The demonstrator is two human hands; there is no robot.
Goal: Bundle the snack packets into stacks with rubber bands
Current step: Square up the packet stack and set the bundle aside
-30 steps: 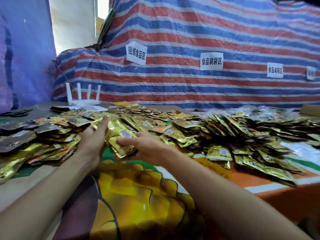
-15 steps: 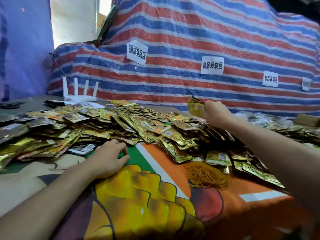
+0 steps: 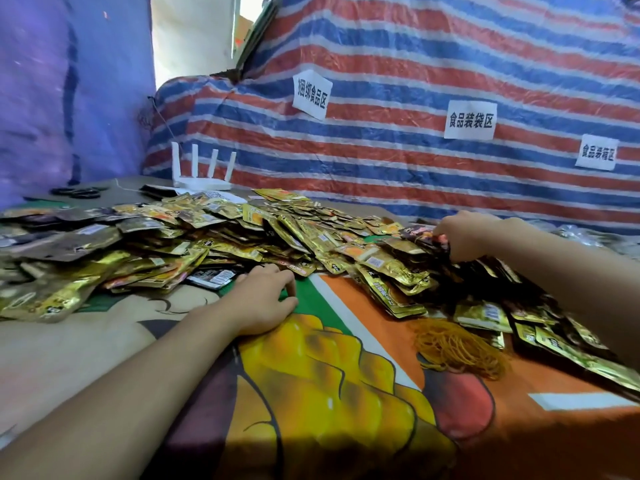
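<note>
right hand (image 3: 464,237) clutches a dark packet bundle (image 3: 420,236) atop the heap (image 3: 242,237); left hand (image 3: 266,301) rests, fingers relaxed, on the cloth (image 3: 346,393) near rubber bands (image 3: 453,348).

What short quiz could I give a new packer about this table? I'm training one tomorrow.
1. True or false: the rubber bands sit in a box.
2. What stands at the back left, behind the packets? A) router B) kettle C) fan
3. Which hand grips packets?

Key:
1. False: they lie in a loose heap on the cloth.
2. A.
3. The right hand.
</note>
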